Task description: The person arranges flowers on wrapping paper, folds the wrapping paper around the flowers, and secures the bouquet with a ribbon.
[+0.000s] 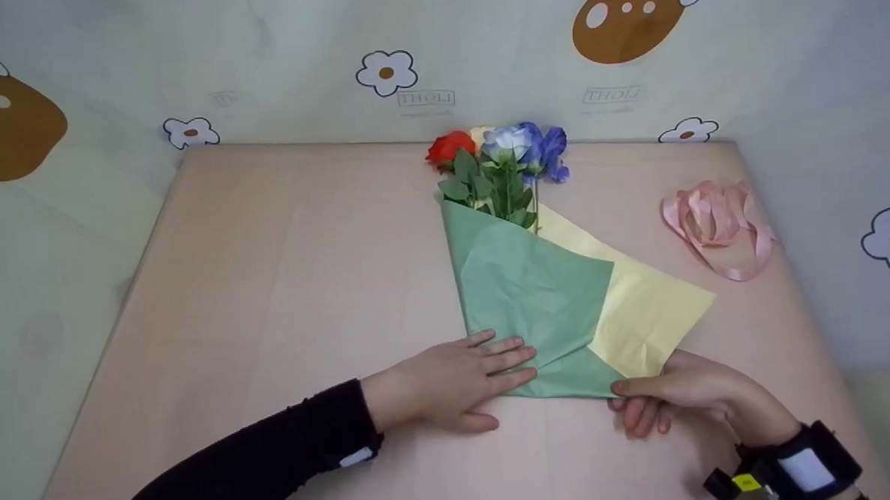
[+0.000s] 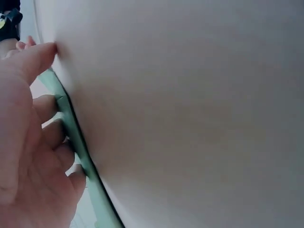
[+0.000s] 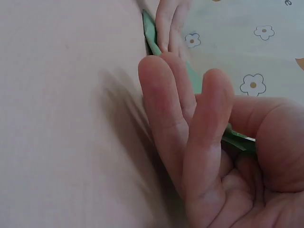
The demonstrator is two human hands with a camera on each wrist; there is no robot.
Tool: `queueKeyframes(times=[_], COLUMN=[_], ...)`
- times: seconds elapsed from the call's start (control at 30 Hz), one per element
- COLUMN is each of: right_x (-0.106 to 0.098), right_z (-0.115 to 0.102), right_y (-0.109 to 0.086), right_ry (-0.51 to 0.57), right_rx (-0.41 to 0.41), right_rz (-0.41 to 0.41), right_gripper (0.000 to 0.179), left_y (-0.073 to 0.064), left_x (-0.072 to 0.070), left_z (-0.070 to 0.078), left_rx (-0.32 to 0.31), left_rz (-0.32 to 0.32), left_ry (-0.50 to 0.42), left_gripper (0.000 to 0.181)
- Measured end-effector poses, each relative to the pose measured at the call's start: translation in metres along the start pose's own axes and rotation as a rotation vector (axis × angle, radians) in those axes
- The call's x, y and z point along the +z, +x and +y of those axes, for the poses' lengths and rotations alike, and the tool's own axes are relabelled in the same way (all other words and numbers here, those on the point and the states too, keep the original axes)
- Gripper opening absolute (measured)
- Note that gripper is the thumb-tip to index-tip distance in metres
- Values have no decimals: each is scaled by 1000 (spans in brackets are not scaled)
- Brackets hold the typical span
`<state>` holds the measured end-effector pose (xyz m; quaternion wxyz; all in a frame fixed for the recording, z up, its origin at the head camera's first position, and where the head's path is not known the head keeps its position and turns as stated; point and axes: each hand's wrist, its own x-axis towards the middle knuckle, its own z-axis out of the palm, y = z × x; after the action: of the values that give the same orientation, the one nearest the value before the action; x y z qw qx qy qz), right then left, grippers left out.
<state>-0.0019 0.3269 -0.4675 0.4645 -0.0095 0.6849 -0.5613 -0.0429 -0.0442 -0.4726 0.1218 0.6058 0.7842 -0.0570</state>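
Observation:
A sheet of wrapping paper, green on one face and pale yellow on the other, is folded over the stems of a small bouquet. Out of its top come a red rose, a pale blue flower, a blue-violet flower and green leaves. My left hand rests on the lower left of the green paper, fingers spread. At the lower right corner, my right hand pinches the paper between thumb and fingers; two of its fingers stand extended in the right wrist view. The stems' lower ends are hidden.
A loose coil of pink ribbon lies near the table's right edge. The table has a pinkish cover. Behind it hangs a pale backdrop printed with flowers and brown spotted shapes.

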Motion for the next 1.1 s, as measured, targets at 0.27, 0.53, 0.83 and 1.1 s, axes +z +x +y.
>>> queueKeyframes(times=[0.27,0.53,0.83,1.1], right_x=[-2,18,50,60], right_z=[-11,-23,-31,-30], right_y=[-11,-11,-1,10], right_ry=[-124,-180,-341,-787], right_rx=[-145,-145,-425,-501], right_rz=[49,197,409,618], right_gripper=[31,31,18,68], left_y=[1,0,-1,3], left_x=[1,3,4,1], left_z=[0,-1,0,-1], left_rx=[3,5,8,16], left_rz=[-9,1,25,21], left_ry=[-4,13,24,19], left_gripper=[83,87,90,89])
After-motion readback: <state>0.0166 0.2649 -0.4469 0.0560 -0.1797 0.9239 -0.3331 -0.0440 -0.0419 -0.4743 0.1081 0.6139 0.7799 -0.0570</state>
